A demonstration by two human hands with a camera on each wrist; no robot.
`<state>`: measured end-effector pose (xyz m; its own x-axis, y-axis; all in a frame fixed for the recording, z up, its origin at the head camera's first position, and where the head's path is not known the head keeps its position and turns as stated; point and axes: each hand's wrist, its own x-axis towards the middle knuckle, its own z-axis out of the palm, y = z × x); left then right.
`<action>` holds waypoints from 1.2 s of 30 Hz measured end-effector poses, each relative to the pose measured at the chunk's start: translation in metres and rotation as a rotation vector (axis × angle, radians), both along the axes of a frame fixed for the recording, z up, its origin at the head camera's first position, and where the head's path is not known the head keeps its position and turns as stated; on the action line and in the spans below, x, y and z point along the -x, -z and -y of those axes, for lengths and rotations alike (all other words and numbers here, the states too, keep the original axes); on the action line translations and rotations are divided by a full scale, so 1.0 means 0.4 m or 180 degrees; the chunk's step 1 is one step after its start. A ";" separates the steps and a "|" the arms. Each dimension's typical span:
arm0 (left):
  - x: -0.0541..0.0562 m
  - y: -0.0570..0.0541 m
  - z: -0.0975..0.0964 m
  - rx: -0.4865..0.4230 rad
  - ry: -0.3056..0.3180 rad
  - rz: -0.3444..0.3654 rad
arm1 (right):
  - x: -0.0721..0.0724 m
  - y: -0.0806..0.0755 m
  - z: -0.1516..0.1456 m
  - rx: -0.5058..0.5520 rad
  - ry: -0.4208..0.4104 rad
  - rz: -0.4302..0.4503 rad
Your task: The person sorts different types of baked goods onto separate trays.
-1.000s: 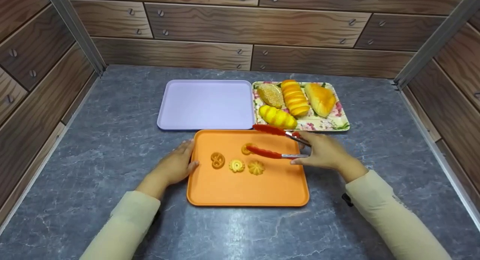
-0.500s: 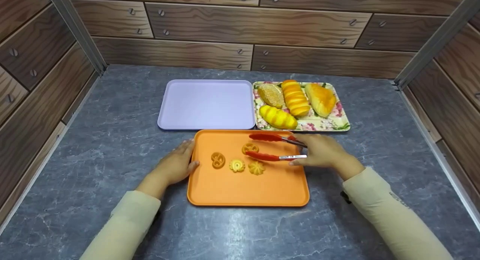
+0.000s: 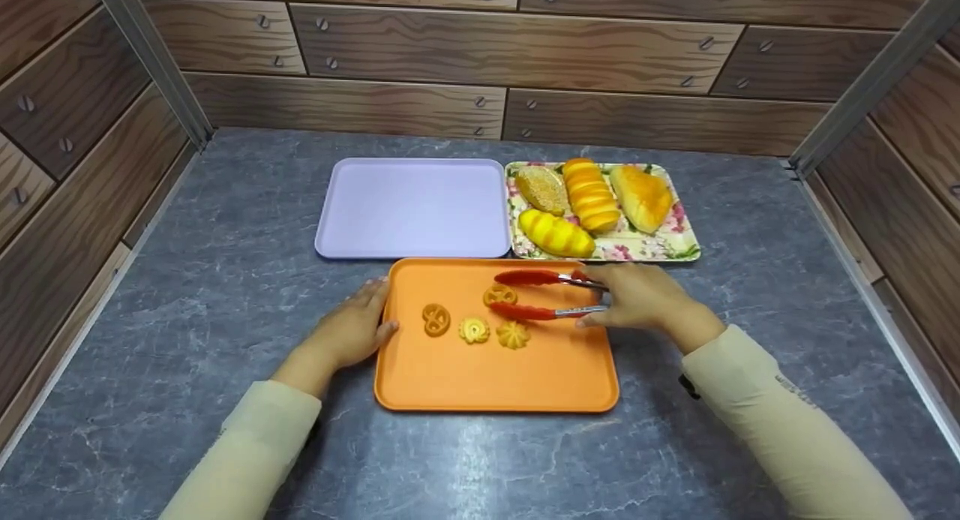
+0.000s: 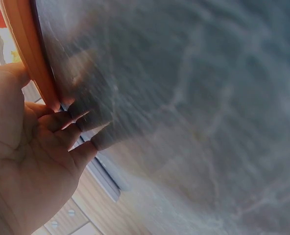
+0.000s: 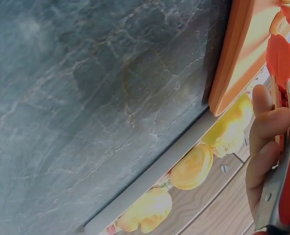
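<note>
My right hand [image 3: 649, 299] holds red-tipped metal tongs [image 3: 529, 278] over the right half of the orange tray [image 3: 495, 381]. Their tips stand apart, one at the far side of a pretzel-shaped cookie [image 3: 498, 292] and the other overlapping its near edge. Three more cookies lie to the left and nearer: another pretzel-shaped cookie [image 3: 435, 320], a round ring cookie [image 3: 474, 330] and a ridged flower-shaped cookie [image 3: 513, 335]. At the tray's left rim my left hand [image 3: 349, 329] grips the edge, thumb on the rim and fingers along the outside; the left wrist view shows the fingertips low by the table.
Behind the orange tray stand a lilac tray [image 3: 412, 208] and, to its right, a floral tray [image 3: 622, 250] bearing several breads, among them a yellow loaf [image 3: 555, 233]. Wood-patterned walls [image 3: 510, 51] enclose the grey marbled table [image 3: 247, 205].
My right hand has brought the tongs slightly left and inward, from over the tray's far rim to around the far-right pretzel cookie, and their tips have drawn closer together. The left hand stays put.
</note>
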<state>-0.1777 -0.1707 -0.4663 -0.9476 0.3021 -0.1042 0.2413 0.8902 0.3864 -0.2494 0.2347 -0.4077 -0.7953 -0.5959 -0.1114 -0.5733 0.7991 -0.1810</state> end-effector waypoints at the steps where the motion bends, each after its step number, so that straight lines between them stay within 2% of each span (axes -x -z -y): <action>1: 0.000 -0.001 0.000 -0.0002 0.0003 0.0004 | 0.000 0.000 0.000 -0.0004 0.0002 0.0007; 14: -0.005 -0.005 -0.001 -0.0032 -0.0006 -0.0001 | -0.005 0.011 -0.008 0.0069 -0.0074 -0.0058; 22: -0.003 -0.005 0.000 -0.0027 0.0008 -0.0003 | -0.004 0.006 -0.011 0.0202 0.0017 -0.0036; 27: -0.002 -0.006 0.000 -0.0017 0.0009 0.0012 | -0.001 -0.004 -0.002 0.0316 0.0154 -0.0036; 33: -0.003 -0.003 0.000 -0.0019 0.0002 0.0018 | 0.011 -0.010 0.017 0.0399 0.0443 0.0115; 36: -0.003 -0.002 0.001 -0.0016 0.0008 0.0001 | 0.018 -0.010 0.031 0.0425 0.0533 0.0060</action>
